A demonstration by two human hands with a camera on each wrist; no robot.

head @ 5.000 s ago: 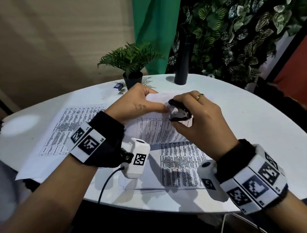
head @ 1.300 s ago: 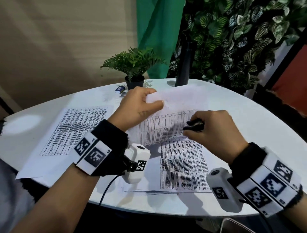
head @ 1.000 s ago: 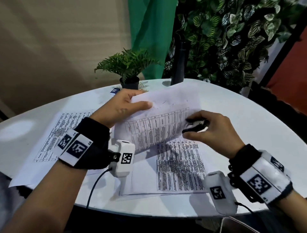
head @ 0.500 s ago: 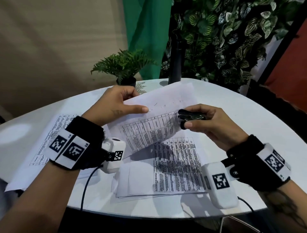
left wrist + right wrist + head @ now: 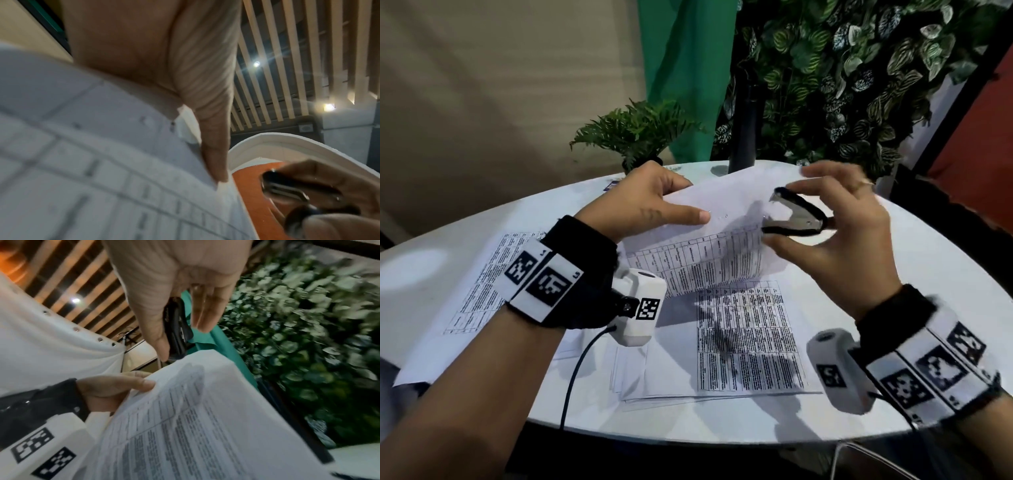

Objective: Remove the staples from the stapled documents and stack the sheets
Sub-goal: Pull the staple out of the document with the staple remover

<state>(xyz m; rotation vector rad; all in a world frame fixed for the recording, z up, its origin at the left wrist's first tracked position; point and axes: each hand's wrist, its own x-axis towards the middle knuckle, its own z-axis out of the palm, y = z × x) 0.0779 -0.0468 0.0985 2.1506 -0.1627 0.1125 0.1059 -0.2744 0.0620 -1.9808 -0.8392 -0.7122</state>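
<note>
My left hand [image 5: 688, 200] pinches the top edge of a printed sheet [image 5: 709, 260] and holds it lifted and curled above the paper stack [image 5: 746, 339]. Its thumb lies on top and the fingers are behind the sheet. Small holes [image 5: 144, 121] mark the sheet near the thumb. My right hand [image 5: 777, 216] holds a black staple remover [image 5: 796, 221] between thumb and index finger, just right of the sheet's edge, with its metal jaws apart. In the right wrist view the staple remover [image 5: 176, 331] hangs above the sheet [image 5: 195, 418]. Whether a staple sits in the jaws is unclear.
Another printed sheet [image 5: 479, 277] lies flat at the left of the white round table [image 5: 928, 274]. A potted fern [image 5: 637, 137], a black post [image 5: 744, 130] and a small blue box [image 5: 611, 185] stand at the far edge. A leaf wall rises behind.
My right hand has drawn the staple remover off the sheet and lifted it up and to the right, with its jaws now apart. The left hand keeps the sheet raised.
</note>
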